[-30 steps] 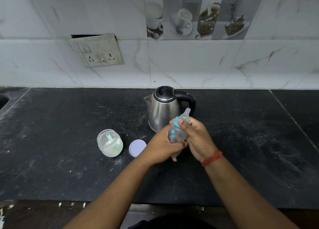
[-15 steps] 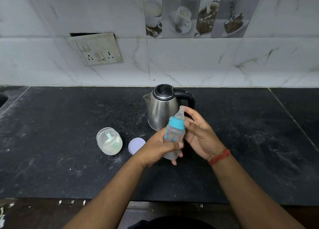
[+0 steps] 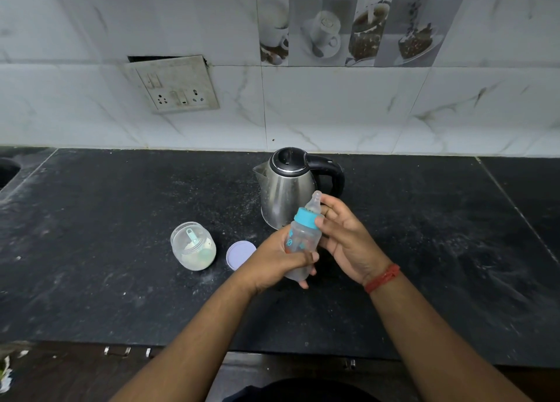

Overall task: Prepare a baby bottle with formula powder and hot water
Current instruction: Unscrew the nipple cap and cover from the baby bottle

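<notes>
Clear plastic baby bottle [image 3: 303, 244] with teal collar: my left hand [image 3: 272, 265] grips its body, right hand [image 3: 345, 238] fingers spread by the collar (loose, it could leak).

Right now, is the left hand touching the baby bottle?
Touching. The head view shows the left hand wrapped around the baby bottle, thumb across its front.

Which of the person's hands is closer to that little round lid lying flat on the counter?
The left. The left hand, gripping the baby bottle, sits right beside the lid, partly covering its edge. The right hand is on the bottle's far side, farther away.
</notes>
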`<state>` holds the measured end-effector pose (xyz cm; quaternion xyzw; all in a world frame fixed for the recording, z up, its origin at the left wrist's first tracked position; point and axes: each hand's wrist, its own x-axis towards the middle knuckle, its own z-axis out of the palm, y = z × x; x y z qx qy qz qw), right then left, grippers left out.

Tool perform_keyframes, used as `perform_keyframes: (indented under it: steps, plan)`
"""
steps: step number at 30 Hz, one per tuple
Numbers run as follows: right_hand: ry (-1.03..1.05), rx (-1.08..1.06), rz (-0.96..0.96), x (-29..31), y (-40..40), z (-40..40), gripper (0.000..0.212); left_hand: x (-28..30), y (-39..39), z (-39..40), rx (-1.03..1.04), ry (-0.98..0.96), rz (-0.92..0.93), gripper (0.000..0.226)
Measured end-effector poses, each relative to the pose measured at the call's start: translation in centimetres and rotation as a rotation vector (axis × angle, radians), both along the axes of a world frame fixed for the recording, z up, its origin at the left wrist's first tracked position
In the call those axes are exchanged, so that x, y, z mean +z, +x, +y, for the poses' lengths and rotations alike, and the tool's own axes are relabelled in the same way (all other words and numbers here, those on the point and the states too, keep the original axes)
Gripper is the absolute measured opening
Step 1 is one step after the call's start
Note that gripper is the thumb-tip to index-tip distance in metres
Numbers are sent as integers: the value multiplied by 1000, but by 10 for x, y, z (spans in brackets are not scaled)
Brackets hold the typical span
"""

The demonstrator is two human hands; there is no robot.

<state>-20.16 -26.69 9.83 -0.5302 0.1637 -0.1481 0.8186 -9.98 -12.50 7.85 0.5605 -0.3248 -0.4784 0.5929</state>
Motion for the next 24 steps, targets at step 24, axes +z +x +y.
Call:
perform_keyframes:
  steps: [24]
  plan:
    - [-124,45,90,-1,7,1,54,-2,6,3,19,37,-23,39]
